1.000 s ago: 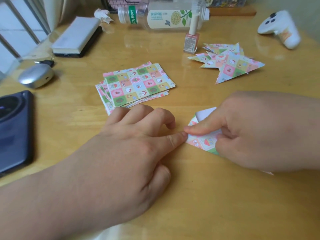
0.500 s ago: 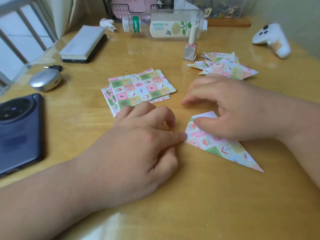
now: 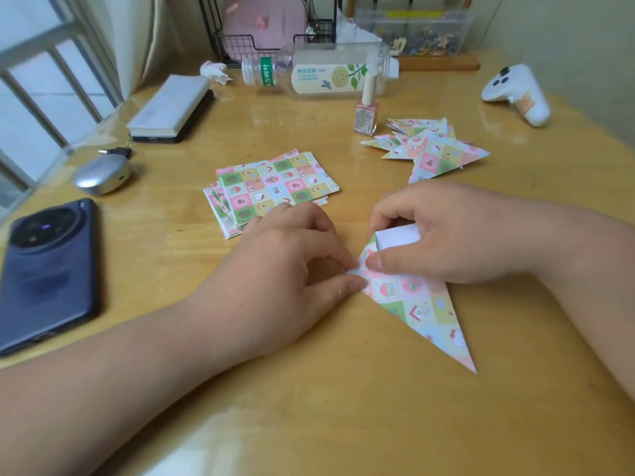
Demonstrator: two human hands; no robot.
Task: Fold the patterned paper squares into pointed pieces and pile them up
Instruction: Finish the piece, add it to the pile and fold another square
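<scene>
Head view | left hand [image 3: 275,280] pinches near corner of folded piece [image 3: 422,310] | right hand [image 3: 446,235] grips its white flap | piece lies on worktop [image 3: 343,407]

Glossy wood table [image 3: 171,269]; matt printed paper piece [image 3: 422,304]; clear plastic bottle [image 3: 319,75].

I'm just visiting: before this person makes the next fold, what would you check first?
1. Left hand pinches the half-folded piece at its left corner: ok.
2. Right hand holds the white flap curled up: ok.
3. The piece's long point lies flat on the table: ok.
4. Flap edge lined up with the crease: cannot tell, the right hand hides it.
5. Pile of folded pieces, beside the nail polish bottle, has room on top: ok.
6. Stack of unfolded squares waits just beyond the left hand: ok.
</scene>
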